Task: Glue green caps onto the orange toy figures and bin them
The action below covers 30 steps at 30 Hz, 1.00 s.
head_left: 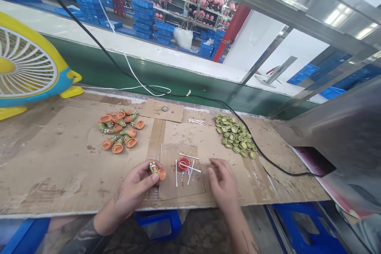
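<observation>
My left hand (133, 186) is shut on a small green figurine with an orange cup-shaped end (156, 171), pinching it between thumb and fingers. My right hand (223, 178) hovers over the cardboard, fingers loosely curled and apart, holding nothing. Nearest to it lie several white cotton swabs (190, 167) around a small red-orange cap (183, 163). Farther back on the cardboard-covered bench (59, 158) sit a heap of similar figurines (117, 131) and a heap of flat olive-green discs (233, 135).
A yellow and blue fan (26, 63) stands at the bench's left end. A black cable (238, 119) runs across the bench behind the green discs. A steel panel (336, 139) rises at the right. Blue crates (143, 18) and shelves of pink items lie beyond.
</observation>
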Available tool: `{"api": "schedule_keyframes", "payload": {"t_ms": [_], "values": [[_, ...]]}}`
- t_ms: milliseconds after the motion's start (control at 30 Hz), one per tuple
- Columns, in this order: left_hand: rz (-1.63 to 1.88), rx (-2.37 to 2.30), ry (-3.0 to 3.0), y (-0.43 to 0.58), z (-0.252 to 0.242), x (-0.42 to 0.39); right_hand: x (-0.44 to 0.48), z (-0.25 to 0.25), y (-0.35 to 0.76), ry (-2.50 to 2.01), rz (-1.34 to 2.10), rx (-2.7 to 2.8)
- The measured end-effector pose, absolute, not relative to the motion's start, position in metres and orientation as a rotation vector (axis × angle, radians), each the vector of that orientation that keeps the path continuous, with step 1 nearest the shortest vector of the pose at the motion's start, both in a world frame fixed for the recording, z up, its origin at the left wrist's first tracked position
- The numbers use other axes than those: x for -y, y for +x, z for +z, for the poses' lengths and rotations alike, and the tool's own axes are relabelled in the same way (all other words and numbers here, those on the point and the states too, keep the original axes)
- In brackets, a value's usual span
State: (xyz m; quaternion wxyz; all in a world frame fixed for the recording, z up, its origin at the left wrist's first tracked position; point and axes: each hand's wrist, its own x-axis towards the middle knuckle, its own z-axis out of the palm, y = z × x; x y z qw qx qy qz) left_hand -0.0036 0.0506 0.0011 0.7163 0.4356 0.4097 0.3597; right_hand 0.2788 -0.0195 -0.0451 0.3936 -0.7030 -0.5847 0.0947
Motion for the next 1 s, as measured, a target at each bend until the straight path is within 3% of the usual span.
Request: {"api": "schedule_keyframes", "payload": {"t_ms": [233,500,1000], "values": [[0.802,-0.912,0.96,-0.003,-0.001,-0.052,-0.032,-0.056,0.344,-2.064,0.031,1.359],[0.825,-0.914,0.924,-0.003,0.001,-0.051,-0.064,-0.054,0.345,-2.184,-0.061,1.48],[0.837,-0.935,0.951,-0.006,-0.005,-0.051,0.016,-0.053,0.32,-1.818,0.201,1.742]]}}
